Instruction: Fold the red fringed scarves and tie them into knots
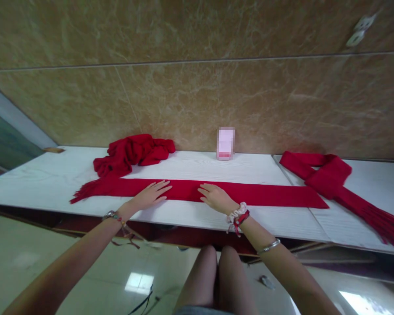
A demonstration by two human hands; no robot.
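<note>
A red scarf [265, 195] lies in a long flat strip along the white table, its fringed end at the left. My left hand [150, 195] rests palm down on the scarf left of its middle, fingers spread. Just right of the middle, my right hand [216, 197] also lies on the cloth, with its fingers stretched out and pointing left. Neither hand grips the fabric. The scarf's right part runs up to a second stretch of red fringed cloth [331, 177], loosely folded; whether the two are joined I cannot tell.
Crumpled red cloth [134, 151] sits at the back left against the marbled wall [184, 100]. An upright phone-like object [225, 143], blurred out, leans on the wall at the back. The white table [190, 214] ends at a front edge close to my knees. A wall socket [360, 31] is at upper right.
</note>
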